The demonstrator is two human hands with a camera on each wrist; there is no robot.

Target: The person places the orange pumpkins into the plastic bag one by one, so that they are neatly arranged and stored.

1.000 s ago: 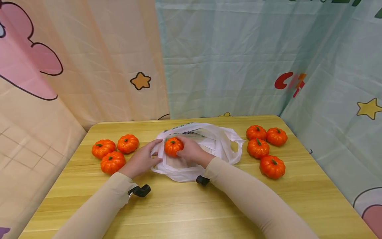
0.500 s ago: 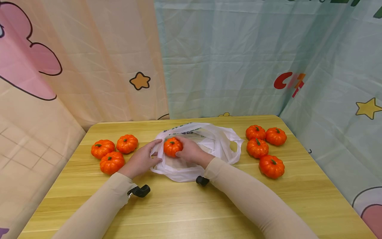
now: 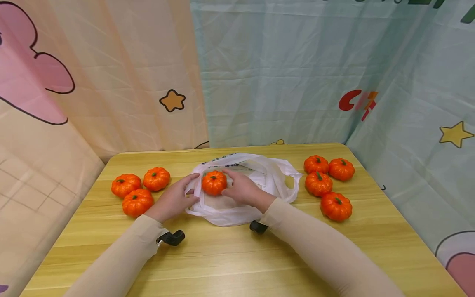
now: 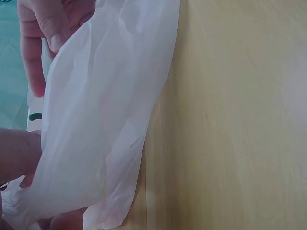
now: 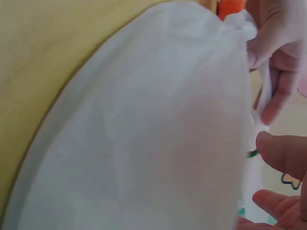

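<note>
My right hand (image 3: 245, 189) stood with its thumb and fingers apart, just beside a small orange pumpkin (image 3: 214, 182); whether a fingertip brushed the skin, I could not tell. The pumpkin sat stem up inside the mouth of a white plastic carrier bag (image 3: 226, 217). My left hand (image 3: 172, 201) pinched the bag's left rim between thumb and fingers, probably because such limp film would sag inward otherwise. A loop handle (image 3: 292, 194) lay slack at the right end. Further out on the wood-grain worktop (image 3: 208, 264), three pumpkins (image 3: 140, 194) sat to the left and four more (image 3: 326, 184) to the right, perhaps grouped so that each hand had some within reach. The bag's front hid the pumpkin's underside; my right wrist view gave only an orange blur through the plastic. The bag's printing (image 3: 226, 157) was too creased to read, and lettering on the curtain backdrop (image 3: 297, 82) was cut off above.
</note>
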